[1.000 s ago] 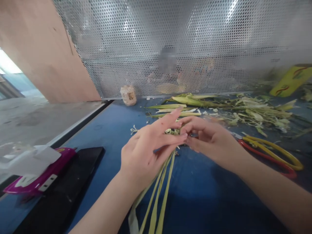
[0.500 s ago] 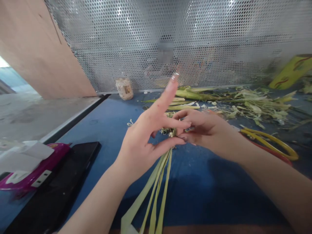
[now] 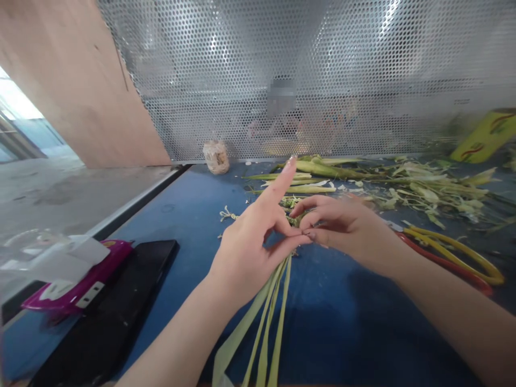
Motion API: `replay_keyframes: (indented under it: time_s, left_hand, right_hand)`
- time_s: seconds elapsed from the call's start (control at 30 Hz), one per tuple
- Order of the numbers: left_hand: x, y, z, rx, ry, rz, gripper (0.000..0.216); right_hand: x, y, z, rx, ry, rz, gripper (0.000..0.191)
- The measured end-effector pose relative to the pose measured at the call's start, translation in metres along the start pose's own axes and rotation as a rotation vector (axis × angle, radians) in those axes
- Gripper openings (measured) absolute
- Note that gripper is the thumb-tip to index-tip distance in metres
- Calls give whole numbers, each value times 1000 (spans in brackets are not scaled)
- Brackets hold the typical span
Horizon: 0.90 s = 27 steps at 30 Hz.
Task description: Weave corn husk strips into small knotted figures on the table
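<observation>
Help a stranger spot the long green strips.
On the blue tabletop, find the person's left hand. Long green strips emerge below it; unlike the stalks lying crosswise farther back, they run toward the viewer, fanning out.

A single head-worn camera is looking forward and down from the wearer's viewpoint, facing across the blue tabletop (image 3: 189, 193) toward the perforated metal panel (image 3: 181, 64). The lens is standing close behind the left hand (image 3: 252, 242) and right hand (image 3: 346, 223), which are occupying mid-frame; the panel is filling the background.
</observation>
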State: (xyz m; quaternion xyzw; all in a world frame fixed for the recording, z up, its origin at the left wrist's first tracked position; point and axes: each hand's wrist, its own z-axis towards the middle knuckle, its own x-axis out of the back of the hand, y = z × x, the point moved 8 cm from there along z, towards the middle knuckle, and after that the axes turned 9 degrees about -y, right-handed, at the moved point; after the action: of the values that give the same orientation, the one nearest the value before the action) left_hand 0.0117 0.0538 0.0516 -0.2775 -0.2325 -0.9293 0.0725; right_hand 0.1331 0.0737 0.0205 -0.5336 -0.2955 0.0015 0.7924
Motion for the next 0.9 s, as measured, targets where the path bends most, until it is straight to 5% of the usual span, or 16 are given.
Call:
replay_keyframes:
  time_s: [0.37, 0.63, 0.9]
  left_hand:
    - [-6, -1, 1, -23, -56, -43, 67]
    - [-8, 5, 1, -85, -55, -90, 57]
    - [-8, -6, 2, 18, -48, -234, 90]
  right_hand:
    - [-2, -8, -2, 13, 12, -65, 13]
    - [-4, -2, -1, -17, -86, 147, 22]
    - [-4, 9, -1, -91, -81, 189, 21]
